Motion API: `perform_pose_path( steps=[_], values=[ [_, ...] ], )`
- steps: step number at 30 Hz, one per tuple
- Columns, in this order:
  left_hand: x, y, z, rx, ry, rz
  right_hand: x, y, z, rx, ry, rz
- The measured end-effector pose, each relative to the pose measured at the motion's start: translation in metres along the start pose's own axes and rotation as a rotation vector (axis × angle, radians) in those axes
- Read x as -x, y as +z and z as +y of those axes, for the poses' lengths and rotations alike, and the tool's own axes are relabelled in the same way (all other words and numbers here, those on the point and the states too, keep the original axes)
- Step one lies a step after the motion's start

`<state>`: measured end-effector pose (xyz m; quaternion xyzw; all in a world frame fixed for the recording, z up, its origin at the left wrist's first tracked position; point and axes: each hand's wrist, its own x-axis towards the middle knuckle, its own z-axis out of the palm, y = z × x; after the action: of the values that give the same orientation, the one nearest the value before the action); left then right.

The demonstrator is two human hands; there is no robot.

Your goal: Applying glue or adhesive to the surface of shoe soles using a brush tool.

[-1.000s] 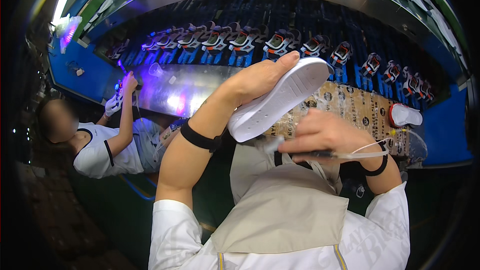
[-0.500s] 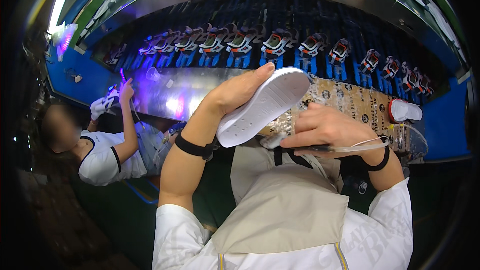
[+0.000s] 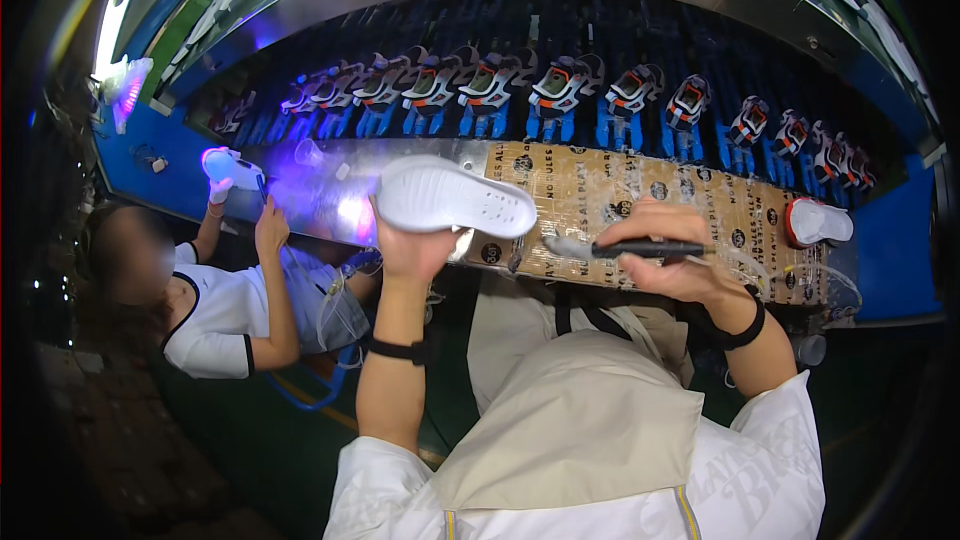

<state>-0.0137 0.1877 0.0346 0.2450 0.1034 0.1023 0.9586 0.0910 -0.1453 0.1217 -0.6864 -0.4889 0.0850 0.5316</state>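
A white shoe sole (image 3: 450, 198) rests in my left hand (image 3: 412, 252), its hollow, raised-rim face turned up and the end with several small holes pointing right. The fingers go under the sole and are partly hidden by it. In my right hand (image 3: 672, 252) is a brush with a black handle (image 3: 650, 249), closed in the fingers. Its pale bristles (image 3: 568, 247) point left toward the sole, with a gap between the two. From the handle's rear end a thin clear tube (image 3: 745, 262) runs off to the right.
Brown printed cardboard (image 3: 600, 175) covers part of the metal bench. A white sole with a red edge (image 3: 820, 223) lies at its right end. Behind, shoe uppers (image 3: 492, 83) stand in a row on blue holders. At left a co-worker (image 3: 225, 305) holds a shoe part under purple light.
My left hand has moved left and turned the sole from its underside to its hollow face. My right hand has lifted the brush, which now points level at the sole.
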Motion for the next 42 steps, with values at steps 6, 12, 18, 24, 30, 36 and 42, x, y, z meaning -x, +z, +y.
perform_pose_path(
  steps=[6, 12, 18, 24, 30, 36, 42],
  values=[
    [0.06, -0.072, -0.03, 0.147, -0.485, -0.1, 0.019, 0.024, 0.035, -0.368, 0.434, 0.205],
    [0.048, -0.056, -0.098, 0.225, -0.53, -0.012, 0.002, 0.05, 0.05, -0.274, 0.535, 0.092],
    [0.047, -0.007, -0.124, 0.2, -0.39, -0.154, -0.033, 0.062, 0.046, -0.103, 0.368, 0.301],
    [0.039, 0.02, -0.128, 0.073, -0.212, 0.054, -0.013, 0.068, 0.019, 0.335, -0.099, -0.04],
    [0.047, 0.034, -0.119, -0.07, -0.115, -0.034, -0.015, 0.042, -0.007, 0.139, -0.126, -0.386],
    [0.047, 0.035, -0.119, 0.116, -0.259, -0.272, -0.043, 0.051, 0.012, 0.372, -0.228, 0.352],
    [0.055, 0.055, -0.117, 0.248, -0.178, 0.199, -0.048, 0.06, 0.018, 0.016, -0.37, -0.1]
  ],
)
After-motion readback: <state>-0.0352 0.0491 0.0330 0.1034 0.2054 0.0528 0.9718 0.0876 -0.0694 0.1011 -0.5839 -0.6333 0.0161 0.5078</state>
